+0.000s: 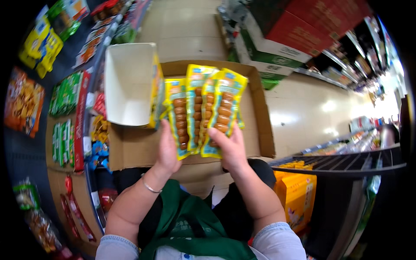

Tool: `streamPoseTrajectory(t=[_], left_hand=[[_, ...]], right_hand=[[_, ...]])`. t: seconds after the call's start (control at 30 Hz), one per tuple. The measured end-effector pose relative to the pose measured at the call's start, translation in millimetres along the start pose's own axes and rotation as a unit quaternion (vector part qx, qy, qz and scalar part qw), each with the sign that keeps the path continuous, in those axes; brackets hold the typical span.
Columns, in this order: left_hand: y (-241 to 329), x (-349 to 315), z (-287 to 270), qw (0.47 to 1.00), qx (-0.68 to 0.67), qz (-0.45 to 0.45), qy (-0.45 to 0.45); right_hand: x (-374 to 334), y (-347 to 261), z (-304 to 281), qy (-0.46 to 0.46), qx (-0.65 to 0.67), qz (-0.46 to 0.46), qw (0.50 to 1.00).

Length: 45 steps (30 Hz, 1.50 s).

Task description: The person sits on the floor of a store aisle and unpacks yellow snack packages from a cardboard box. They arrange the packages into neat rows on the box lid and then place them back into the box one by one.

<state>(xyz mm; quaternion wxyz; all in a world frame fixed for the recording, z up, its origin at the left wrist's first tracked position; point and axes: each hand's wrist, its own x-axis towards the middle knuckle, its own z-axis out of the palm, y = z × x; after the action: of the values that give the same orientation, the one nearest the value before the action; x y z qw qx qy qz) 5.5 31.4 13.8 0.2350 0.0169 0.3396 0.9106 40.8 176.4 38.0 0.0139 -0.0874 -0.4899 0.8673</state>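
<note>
Several slim yellow snack packets, each with a row of brown round pieces showing through a clear window, stand fanned between my two hands. My left hand closes against the left side of the bunch. On the right side my right hand grips it, thumb across the front packet. Beneath them lies a shallow brown cardboard tray. An open box, white inside with a yellow printed side, rests at the tray's left, just beyond my left hand.
Shelving with green packets, orange bags and yellow bags runs along the left. Stacked cartons stand at the far right. A wire rack and an orange box are close on my right.
</note>
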Motion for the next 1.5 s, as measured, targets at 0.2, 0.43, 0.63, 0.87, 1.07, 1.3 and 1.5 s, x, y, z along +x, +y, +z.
streamPoseTrajectory(t=[0.2, 0.43, 0.63, 0.87, 1.07, 1.3, 1.5], left_hand=[[2, -4, 0, 0.999, -0.002, -0.053, 0.01], [-1, -3, -7, 0.997, -0.011, -0.061, -0.046], [-5, -3, -10, 0.998, -0.04, -0.053, -0.003], [-5, -5, -3, 0.999, -0.004, -0.035, 0.013], [3, -4, -2, 1.0, 0.008, -0.022, 0.01], [0, -2, -5, 0.998, -0.039, -0.043, 0.0], [3, -5, 0, 0.999, 0.025, -0.035, 0.013]], right_hand=[[-1, 1, 5, -0.037, -0.033, 0.022, 0.999], [-5, 10, 14, -0.082, -0.145, -0.037, 0.985], [-6, 13, 19, -0.011, -0.14, -0.055, 0.989], [-8, 13, 18, -0.006, -0.125, -0.049, 0.991], [-5, -10, 9, 0.033, -0.125, -0.084, 0.988], [-2, -11, 1, 0.016, -0.097, -0.046, 0.994], [-5, 3, 13, -0.034, -0.167, -0.046, 0.984]])
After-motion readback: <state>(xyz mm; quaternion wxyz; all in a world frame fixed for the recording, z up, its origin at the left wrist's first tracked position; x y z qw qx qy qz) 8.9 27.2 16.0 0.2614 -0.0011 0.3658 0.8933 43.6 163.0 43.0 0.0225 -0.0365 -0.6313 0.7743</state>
